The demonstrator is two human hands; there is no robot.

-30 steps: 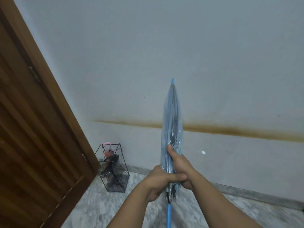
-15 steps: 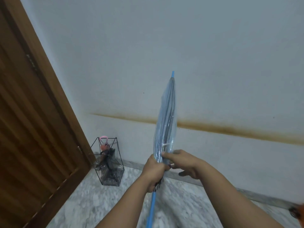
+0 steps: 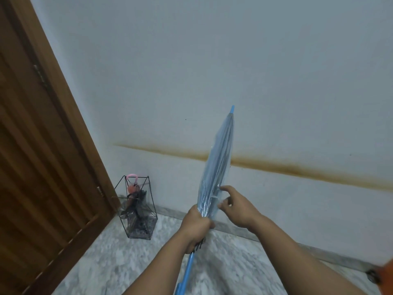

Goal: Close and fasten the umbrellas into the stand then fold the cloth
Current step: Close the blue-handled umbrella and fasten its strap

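A closed clear blue umbrella (image 3: pixel 219 165) points up and to the right, its blue shaft running down to the bottom edge. My left hand (image 3: pixel 196 226) grips the gathered lower end of its canopy. My right hand (image 3: pixel 238 206) sits just right of the canopy, fingertips pinching its small white strap. A black wire umbrella stand (image 3: pixel 138 209) is on the floor in the corner by the wall. It holds a dark folded umbrella with a pink hooked handle (image 3: pixel 132 177). No cloth is in view.
A brown wooden door (image 3: pixel 38 167) fills the left side, next to the stand. The pale wall (image 3: pixel 234 60) has a brown stain line across it. The floor (image 3: pixel 119 262) is grey marble. An orange object (image 3: pixel 385 273) shows at the right edge.
The umbrella has tilted further right. My right hand has left its grip round the canopy and now pinches the strap. The view has shifted, so the stand appears more central.
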